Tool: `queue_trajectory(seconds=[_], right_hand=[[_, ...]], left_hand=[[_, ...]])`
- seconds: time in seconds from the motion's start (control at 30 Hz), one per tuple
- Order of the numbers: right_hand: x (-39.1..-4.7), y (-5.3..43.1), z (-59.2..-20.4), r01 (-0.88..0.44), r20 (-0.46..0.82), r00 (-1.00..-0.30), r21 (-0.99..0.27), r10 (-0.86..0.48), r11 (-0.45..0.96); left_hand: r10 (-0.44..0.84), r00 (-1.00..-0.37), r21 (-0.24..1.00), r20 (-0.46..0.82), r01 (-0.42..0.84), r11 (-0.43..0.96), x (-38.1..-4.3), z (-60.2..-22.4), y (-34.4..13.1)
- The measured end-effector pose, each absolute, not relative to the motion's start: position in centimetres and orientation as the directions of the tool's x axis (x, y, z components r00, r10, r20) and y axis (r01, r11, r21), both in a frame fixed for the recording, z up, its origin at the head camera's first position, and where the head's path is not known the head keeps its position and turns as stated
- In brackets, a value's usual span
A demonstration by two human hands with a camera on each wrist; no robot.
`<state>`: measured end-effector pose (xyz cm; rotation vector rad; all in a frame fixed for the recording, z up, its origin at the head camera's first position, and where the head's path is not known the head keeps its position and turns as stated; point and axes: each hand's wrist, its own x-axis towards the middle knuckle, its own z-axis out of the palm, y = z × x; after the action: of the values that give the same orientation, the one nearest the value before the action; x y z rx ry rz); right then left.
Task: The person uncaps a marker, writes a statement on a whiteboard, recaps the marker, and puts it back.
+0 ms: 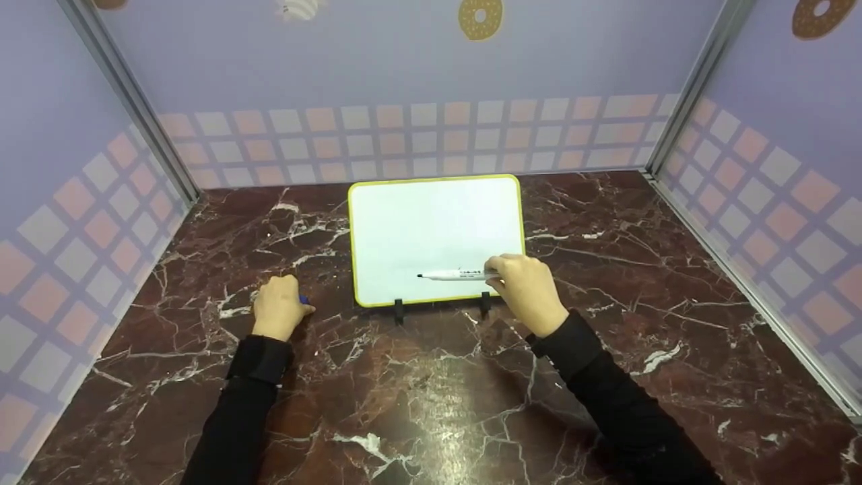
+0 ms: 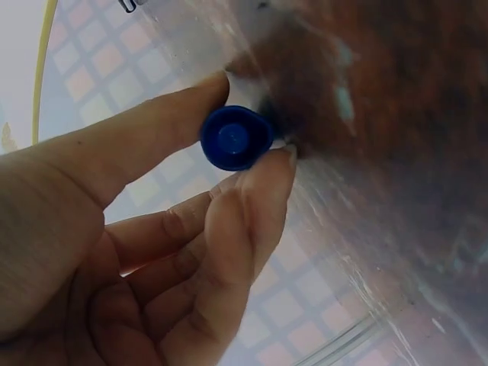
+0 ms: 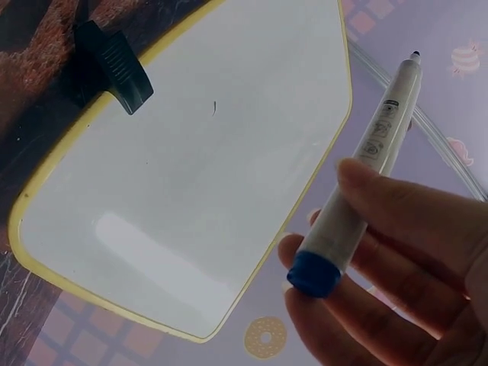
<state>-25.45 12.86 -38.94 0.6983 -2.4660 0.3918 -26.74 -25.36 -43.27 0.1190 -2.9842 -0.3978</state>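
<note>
A white marker (image 3: 362,175) with a blue end and a bare dark tip is held by my right hand (image 1: 528,289), thumb on one side and fingers on the other. In the head view it lies level across the lower right of a yellow-framed whiteboard (image 1: 431,236), tip toward the left. My left hand (image 1: 277,306), left of the board and low over the table, pinches a blue marker cap (image 2: 236,139) between thumb and fingertips. The cap's hollow opening faces the left wrist camera. One small dark mark (image 3: 214,108) shows on the board in the right wrist view.
Two black clip feet (image 1: 399,311) hold the whiteboard up on the dark red marbled table (image 1: 417,404). Purple walls with a checked band (image 1: 424,138) enclose the back and sides, with metal corner posts (image 1: 693,87).
</note>
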Motion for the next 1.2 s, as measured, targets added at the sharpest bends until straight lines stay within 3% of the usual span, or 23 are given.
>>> queue_trajectory(seconds=[0.2, 0.3, 0.47, 0.6, 0.8, 0.97, 1.2], right_hand=[[-25.4, 12.9, -38.9, -0.551, 0.564, -0.729, -0.147, -0.388, 0.822], [-25.5, 12.8, -39.0, -0.552, 0.560, -0.732, -0.153, -0.389, 0.820], [-25.5, 12.7, -39.2, -0.559, 0.565, -0.723, -0.138, -0.399, 0.818], [-25.5, 12.5, -39.5, -0.568, 0.572, -0.710, -0.119, -0.411, 0.815], [-25.2, 11.7, -40.3, -0.595, 0.571, -0.684, -0.076, -0.454, 0.800], [-24.7, 10.7, -41.0, -0.629, 0.570, -0.653, -0.041, -0.499, 0.777], [-24.0, 9.8, -41.5, -0.644, 0.562, -0.635, -0.008, -0.529, 0.765]], left_hand=[[-0.088, -0.989, 0.259, 0.120, -0.054, 0.964, -26.7, -43.1, -25.4], [-0.074, -0.973, 0.238, 0.219, -0.020, 0.971, -26.6, -42.7, -25.1], [-0.001, -0.882, 0.188, 0.471, 0.099, 0.977, -26.1, -41.3, -23.3], [0.144, -0.797, 0.156, 0.586, 0.285, 0.946, -25.4, -40.0, -20.7], [0.393, -0.668, 0.076, 0.632, 0.558, 0.827, -23.6, -39.2, -16.4], [0.515, -0.569, -0.003, 0.641, 0.669, 0.743, -22.8, -40.2, -14.1], [0.572, -0.539, -0.021, 0.619, 0.716, 0.698, -22.7, -42.1, -12.8]])
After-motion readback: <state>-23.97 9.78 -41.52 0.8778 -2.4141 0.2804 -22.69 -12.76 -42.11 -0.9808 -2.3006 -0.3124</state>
